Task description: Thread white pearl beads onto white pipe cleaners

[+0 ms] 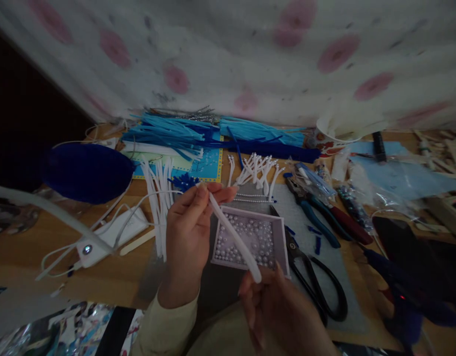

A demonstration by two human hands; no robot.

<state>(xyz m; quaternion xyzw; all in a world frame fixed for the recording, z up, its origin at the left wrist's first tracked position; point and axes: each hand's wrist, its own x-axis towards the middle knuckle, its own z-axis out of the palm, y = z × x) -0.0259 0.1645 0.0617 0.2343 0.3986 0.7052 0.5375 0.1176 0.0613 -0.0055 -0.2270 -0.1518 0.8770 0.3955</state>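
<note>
The white strip [235,237] is held in the air above the table [113,277], slanting from upper left to lower right, directly over the pearl tray [283,242]. The left hand [189,232] pinches the strip's upper end between thumb and fingertips; its fingers are closed on that end. The right hand [283,311] holds the lower end, fingers curled around it from below.

Step in hand, as judged: the strip is stretched between both hands for shaping or inspection, not yet joined to anything. The next move calls for a steady two-point grip and for keeping the strip clear of the tray, so that the loose pearls are not scattered.

Around the tray:
- Scissors [317,287] lie just right of it, black handles toward the person.
- Pliers [324,217] lie beyond, near a clear bag [313,180].
- More white strips [159,198] lie to the left, on the table.
- Short white stems [255,170] lie behind the tray.
- Blue strips [183,131] are heaped along the back, against the spotted cloth [228,54].
- A white cabled device [90,247] with a lit dot sits at left.
</note>
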